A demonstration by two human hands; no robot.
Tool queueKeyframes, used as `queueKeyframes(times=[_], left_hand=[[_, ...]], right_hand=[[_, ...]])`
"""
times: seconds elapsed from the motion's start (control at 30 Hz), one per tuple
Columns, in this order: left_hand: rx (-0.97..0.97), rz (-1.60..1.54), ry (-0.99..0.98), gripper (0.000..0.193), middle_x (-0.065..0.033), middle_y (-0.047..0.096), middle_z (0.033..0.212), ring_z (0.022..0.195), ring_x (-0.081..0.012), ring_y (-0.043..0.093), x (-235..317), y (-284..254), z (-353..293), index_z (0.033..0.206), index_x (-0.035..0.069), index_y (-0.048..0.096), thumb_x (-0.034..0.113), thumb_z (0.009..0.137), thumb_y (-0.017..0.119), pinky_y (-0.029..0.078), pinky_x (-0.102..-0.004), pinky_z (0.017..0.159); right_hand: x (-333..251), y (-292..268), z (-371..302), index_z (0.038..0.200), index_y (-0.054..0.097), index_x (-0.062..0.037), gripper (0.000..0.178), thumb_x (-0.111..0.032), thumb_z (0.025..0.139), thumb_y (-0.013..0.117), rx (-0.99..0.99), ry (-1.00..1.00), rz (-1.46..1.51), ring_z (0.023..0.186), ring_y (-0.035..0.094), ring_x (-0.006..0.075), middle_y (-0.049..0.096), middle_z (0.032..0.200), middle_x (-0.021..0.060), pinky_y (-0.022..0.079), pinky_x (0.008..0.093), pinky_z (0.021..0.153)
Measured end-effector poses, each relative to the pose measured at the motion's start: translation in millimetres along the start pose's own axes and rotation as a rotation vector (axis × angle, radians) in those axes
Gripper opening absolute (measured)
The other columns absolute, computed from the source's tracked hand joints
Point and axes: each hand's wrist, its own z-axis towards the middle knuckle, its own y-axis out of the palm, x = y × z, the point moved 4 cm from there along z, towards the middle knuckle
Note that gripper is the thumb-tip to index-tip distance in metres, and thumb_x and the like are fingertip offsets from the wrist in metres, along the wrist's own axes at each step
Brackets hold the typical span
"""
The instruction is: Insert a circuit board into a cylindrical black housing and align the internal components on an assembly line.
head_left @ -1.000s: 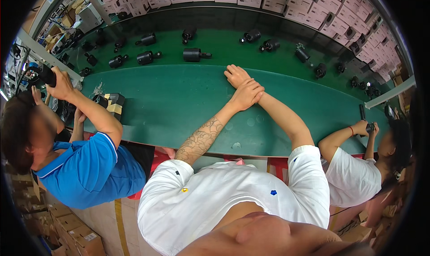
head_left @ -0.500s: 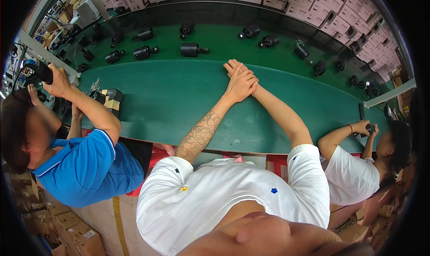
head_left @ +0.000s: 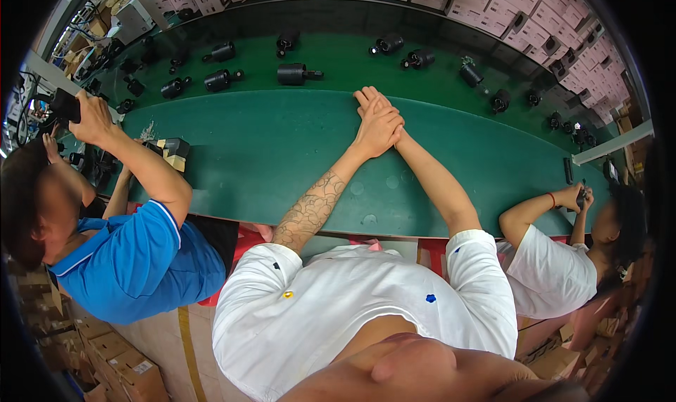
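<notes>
Both my hands rest together at the far edge of the green work table (head_left: 296, 162). My left hand (head_left: 379, 129), at the end of a tattooed forearm, lies across the back of my right hand (head_left: 365, 99), with its fingers curled over the side. Out from under it reach the right hand's fingers, stretched forward and holding nothing. Its palm is hidden. Nearest to my hands is a black ribbed cylinder with a narrow stem (head_left: 291, 74), lying on the darker green strip beyond the table and apart from them.
More black cylindrical parts (head_left: 218, 80) lie along the strip (head_left: 338, 57). White boxes (head_left: 465, 11) are stacked behind it. At my left a co-worker in blue (head_left: 141, 261) raises a black part (head_left: 65, 105), near a dark block (head_left: 177, 147). At my right another in white (head_left: 553, 268) handles a small black piece.
My hands stay clasped in nearly the same place. The view shifts slightly, and the cylinders appear a little further left. The left co-worker's black part is turned differently.
</notes>
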Motion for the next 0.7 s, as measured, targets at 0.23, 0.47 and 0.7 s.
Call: queueKeyframes(times=[0.23,0.47,0.7], left_hand=[[0.042,-0.112,-0.011,0.017,-0.0033,0.066,0.094,0.103,-0.0219,0.058,8,2,-1,0.092,0.009,0.066,0.022,0.090,0.055,0.018,-0.0555,0.116],[-0.077,-0.291,-0.115,0.020,-0.0026,0.067,0.096,0.104,-0.0222,0.056,37,17,-9,0.096,0.011,0.066,0.025,0.094,0.051,0.012,-0.0593,0.114],[-0.166,-0.209,-0.011,0.026,-0.0031,0.063,0.090,0.096,-0.0232,0.054,32,24,-3,0.093,0.012,0.065,0.035,0.094,0.053,0.015,-0.0604,0.112]], right_hand=[[-5,-22,2,0.141,0.043,-0.0107,0.049,-0.020,0.094,0.053,0.043,0.025,-0.075,0.140,0.035,0.0260,0.037,0.149,0.0105,0.029,0.0357,0.115],[2,-49,37,0.113,0.058,-0.0094,0.037,-0.002,0.077,0.061,-0.189,0.282,0.099,0.099,0.059,0.0256,0.058,0.107,0.0074,0.051,0.0335,0.087],[1,-54,35,0.098,0.056,-0.0083,0.032,0.003,0.069,0.061,0.064,0.144,0.142,0.080,0.055,0.0249,0.053,0.089,0.0067,0.050,0.0330,0.072]])
